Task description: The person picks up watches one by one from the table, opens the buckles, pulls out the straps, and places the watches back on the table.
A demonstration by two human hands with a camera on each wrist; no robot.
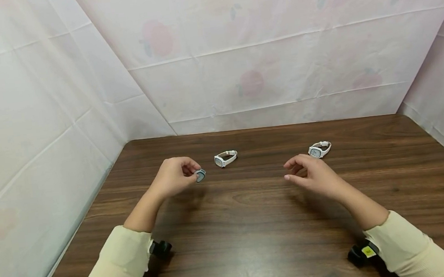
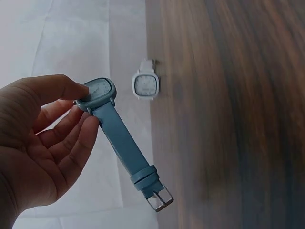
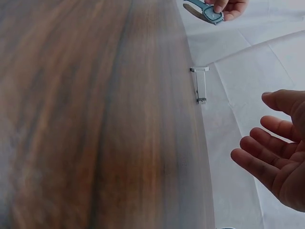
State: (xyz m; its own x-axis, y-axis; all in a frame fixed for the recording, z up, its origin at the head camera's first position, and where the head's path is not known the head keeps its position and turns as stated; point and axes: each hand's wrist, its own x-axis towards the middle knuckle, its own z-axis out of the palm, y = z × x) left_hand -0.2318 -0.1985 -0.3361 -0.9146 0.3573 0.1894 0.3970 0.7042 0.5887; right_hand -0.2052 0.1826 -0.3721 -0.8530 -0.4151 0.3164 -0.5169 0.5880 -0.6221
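Observation:
My left hand [image 1: 176,176] pinches a blue wristwatch [image 2: 125,139] by its case, thumb on the dial, above the table. In the left wrist view its strap hangs down unfastened, with a metal buckle at the end. To the right of that hand, a white watch [image 1: 226,158] with its strap closed in a loop rests on the table. A second white watch [image 1: 320,149] lies farther right, just beyond my right hand [image 1: 316,175]. That hand hovers over the table with relaxed, slightly bent fingers and holds nothing.
The brown wooden table [image 1: 239,227] ends at a back edge not far behind the white watches. Pale fruit-patterned cloth [image 1: 279,60] hangs behind it and along both sides. A black wrist camera [image 1: 161,248] sits under the left sleeve, another [image 1: 358,255] under the right.

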